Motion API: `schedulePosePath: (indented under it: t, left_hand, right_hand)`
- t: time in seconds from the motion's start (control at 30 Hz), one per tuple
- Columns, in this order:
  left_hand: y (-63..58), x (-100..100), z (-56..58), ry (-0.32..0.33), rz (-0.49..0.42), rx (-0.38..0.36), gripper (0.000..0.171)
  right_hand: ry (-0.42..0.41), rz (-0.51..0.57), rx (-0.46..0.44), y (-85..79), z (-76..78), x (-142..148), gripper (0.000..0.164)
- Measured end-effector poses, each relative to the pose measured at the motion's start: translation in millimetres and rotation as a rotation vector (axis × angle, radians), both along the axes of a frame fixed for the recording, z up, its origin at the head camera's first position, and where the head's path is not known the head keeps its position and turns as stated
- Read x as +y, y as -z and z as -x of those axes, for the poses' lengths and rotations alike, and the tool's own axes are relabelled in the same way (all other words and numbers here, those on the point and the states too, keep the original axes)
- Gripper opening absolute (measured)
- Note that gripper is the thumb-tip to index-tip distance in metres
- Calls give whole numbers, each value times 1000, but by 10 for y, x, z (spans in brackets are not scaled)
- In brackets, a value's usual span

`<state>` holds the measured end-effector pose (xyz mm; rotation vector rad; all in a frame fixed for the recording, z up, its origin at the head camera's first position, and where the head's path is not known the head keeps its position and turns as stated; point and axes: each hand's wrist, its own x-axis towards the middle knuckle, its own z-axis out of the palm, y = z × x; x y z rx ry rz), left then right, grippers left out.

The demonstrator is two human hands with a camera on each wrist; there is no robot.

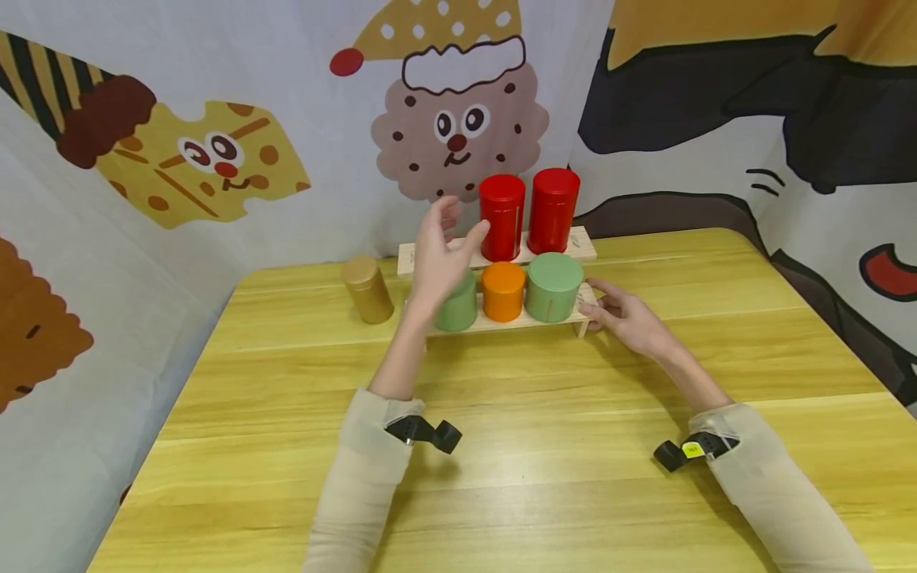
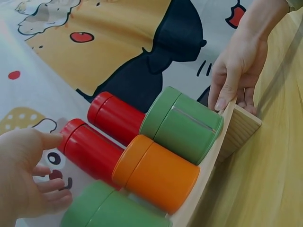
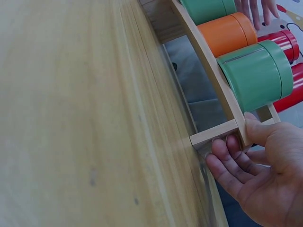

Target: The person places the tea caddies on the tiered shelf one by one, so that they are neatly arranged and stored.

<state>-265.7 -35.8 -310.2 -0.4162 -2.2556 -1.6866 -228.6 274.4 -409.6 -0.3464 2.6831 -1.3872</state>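
Note:
A two-tier wooden rack (image 1: 494, 325) carries several round tins. On its upper tier stand two red tins (image 1: 502, 219), and the lower tier bears a green tin (image 1: 458, 306), an orange tin (image 1: 504, 292) and a larger green tin (image 1: 555, 288). Above the rack's left part is my left hand (image 1: 442, 259), fingers spread and holding nothing. Its thumb tip reaches the left red tin's lid; whether they touch, I cannot tell. My right hand (image 3: 265, 165) pinches the rack's right end, thumb on the lower board and fingers beneath, beside the end leg (image 3: 215, 132).
A gold tin (image 1: 368, 290) stands on the wooden table (image 1: 501, 422), left of the rack. Close behind the rack hangs a cloth (image 1: 322, 143) printed with cartoon figures. Each sleeve has a black wrist camera (image 1: 430, 434) strapped on.

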Motion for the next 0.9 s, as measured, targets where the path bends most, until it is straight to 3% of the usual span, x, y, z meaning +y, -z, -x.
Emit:
schedulePosePath:
  t: [0.4, 0.9]
  left_hand:
    - [106, -334, -136, -45, -13, 96, 53]
    - [238, -746, -162, -134, 0, 139, 49]
  right_hand:
    - [-5, 9, 4, 6, 3, -4, 68]
    - [-6, 7, 8, -4, -10, -11, 69]
